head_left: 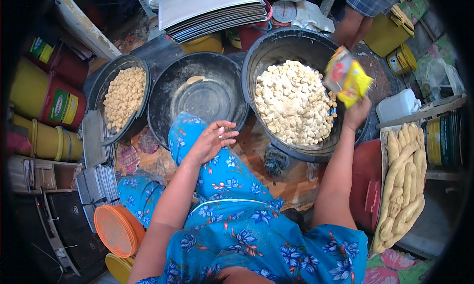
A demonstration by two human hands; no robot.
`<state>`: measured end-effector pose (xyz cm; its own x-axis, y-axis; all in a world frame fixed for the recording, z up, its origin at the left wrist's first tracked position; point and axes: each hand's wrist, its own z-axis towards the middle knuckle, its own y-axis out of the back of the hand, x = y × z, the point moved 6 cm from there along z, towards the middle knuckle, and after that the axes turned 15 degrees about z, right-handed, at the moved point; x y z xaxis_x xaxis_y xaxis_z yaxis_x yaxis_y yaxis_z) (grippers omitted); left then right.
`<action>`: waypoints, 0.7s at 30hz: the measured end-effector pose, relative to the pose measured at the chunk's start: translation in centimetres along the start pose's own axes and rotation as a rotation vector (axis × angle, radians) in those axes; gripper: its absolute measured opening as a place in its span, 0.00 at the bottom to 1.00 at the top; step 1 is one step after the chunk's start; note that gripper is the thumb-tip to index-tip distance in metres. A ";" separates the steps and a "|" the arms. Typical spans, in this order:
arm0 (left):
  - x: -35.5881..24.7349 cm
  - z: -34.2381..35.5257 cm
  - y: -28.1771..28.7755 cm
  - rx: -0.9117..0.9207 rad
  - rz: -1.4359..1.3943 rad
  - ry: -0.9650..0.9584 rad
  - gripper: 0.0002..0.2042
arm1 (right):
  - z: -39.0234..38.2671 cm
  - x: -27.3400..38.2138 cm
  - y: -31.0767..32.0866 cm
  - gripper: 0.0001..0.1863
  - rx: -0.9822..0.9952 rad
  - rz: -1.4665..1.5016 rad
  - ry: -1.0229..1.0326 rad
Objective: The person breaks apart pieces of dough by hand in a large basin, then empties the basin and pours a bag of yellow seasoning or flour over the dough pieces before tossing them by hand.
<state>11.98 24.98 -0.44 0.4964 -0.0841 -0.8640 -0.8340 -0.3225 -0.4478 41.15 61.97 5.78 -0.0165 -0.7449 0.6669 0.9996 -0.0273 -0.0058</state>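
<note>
My right hand (358,113) is closed round the lower end of a yellow, grey and red plastic packet (356,81), blurred by motion over the right rim of a large black basin (256,47). In that basin lies a heap of small pale pieces (294,103) that look like cut dough, dusted with whitish powder. My left hand (213,142) lies on my raised knee, holding nothing, its fingers apart and loosely bent, a ring on one. Close to the packet's upper end is another person's hand (345,36); I cannot tell whether it touches the packet.
Left of the heaped basin stand a black basin (162,94) with a little powder and a smaller tub (144,69) of brownish pieces. At right, long dough strips (405,185) lie on a board near a white jug (399,106). Stacked trays (212,15) and several buckets (61,106) surround me.
</note>
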 end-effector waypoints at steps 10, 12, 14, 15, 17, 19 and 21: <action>-0.1 0.3 0.6 -0.022 0.013 -0.003 0.14 | -3.3 -2.4 -2.4 0.10 0.173 -0.384 -0.099; 0.5 0.0 0.7 -0.012 0.004 -0.010 0.14 | -3.1 -0.1 -2.7 0.09 0.103 -0.336 -0.074; 0.1 0.1 0.4 -0.015 -0.001 -0.001 0.14 | -4.3 -0.5 -3.0 0.09 0.267 -0.365 -0.144; 0.1 0.0 0.3 -0.020 -0.004 0.003 0.14 | -5.7 -1.4 -3.4 0.09 0.449 -0.406 -0.194; 0.2 0.0 0.5 -0.023 -0.002 -0.002 0.14 | -6.9 1.3 -4.2 0.08 0.448 -0.349 -0.120; 0.4 0.0 0.5 -0.019 -0.004 0.001 0.14 | -7.4 2.3 -2.2 0.08 0.217 -0.290 -0.229; 0.0 0.1 0.3 0.005 -0.010 -0.019 0.14 | -10.1 1.5 -2.1 0.07 0.426 -0.268 -0.225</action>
<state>11.76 24.96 -0.60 0.5000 -0.0627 -0.8638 -0.8303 -0.3182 -0.4575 38.81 54.21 -0.77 -0.3135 -0.5866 0.7468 0.8824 0.1106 0.4573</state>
